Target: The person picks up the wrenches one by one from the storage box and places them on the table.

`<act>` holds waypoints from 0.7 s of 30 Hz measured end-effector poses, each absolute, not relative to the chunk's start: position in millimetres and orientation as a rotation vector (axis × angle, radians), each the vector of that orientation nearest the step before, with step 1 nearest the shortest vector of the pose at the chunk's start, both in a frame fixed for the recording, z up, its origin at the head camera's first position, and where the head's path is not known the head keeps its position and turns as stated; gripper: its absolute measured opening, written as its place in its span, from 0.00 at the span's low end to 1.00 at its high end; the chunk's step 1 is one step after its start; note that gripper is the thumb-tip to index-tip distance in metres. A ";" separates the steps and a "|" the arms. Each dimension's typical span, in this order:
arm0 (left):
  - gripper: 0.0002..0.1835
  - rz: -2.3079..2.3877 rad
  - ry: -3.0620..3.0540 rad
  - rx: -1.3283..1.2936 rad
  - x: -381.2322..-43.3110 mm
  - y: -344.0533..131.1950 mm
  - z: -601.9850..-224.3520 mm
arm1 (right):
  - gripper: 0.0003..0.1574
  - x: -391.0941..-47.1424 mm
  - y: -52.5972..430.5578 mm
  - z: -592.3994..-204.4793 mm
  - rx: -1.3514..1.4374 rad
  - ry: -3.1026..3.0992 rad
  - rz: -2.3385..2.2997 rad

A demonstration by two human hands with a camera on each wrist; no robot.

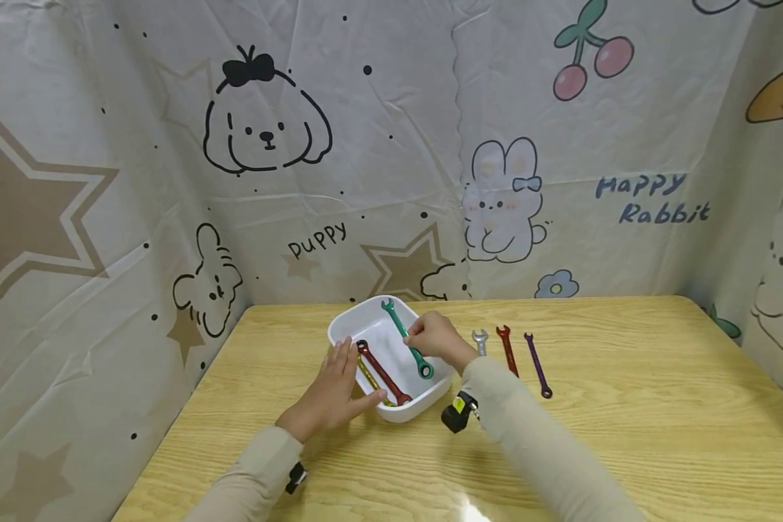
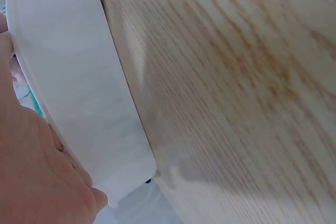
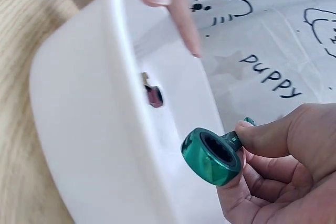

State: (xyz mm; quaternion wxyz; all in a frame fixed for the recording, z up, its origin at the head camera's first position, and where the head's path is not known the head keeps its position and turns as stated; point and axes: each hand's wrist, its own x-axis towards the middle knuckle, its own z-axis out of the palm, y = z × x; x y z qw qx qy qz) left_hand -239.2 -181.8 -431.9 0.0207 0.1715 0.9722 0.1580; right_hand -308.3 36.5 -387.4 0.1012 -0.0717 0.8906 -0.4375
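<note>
My right hand (image 1: 433, 336) pinches a green combination wrench (image 1: 399, 324) by the middle of its shaft, over the right side of a white plastic box (image 1: 385, 416). Up close in the right wrist view, the wrench's ring end (image 3: 210, 156) juts out past the thumb and curled fingers. My left hand (image 1: 331, 391) rests on the box's left rim, its fingers and thumb spread and fairly straight. Inside the box lie a red wrench (image 1: 383, 373) and a yellow wrench (image 1: 368, 373), side by side and partly hidden by the left hand.
Right of the box, a silver wrench (image 1: 480, 341), another red wrench (image 1: 507, 350) and a purple wrench (image 1: 538, 365) lie on the wooden table (image 1: 626, 406). My right forearm hides the silver one's lower part. A printed cloth (image 1: 391, 145) hangs behind the table.
</note>
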 end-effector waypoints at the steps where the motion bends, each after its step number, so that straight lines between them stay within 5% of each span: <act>1: 0.57 0.491 3.016 0.531 -238.9 -181.6 -431.6 | 0.08 -308.4 39.7 -385.1 -0.205 2.626 -1.298; 21: 0.56 0.483 3.038 0.584 -237.2 -181.1 -430.2 | 0.12 -306.4 135.1 -370.6 -0.216 2.567 -1.429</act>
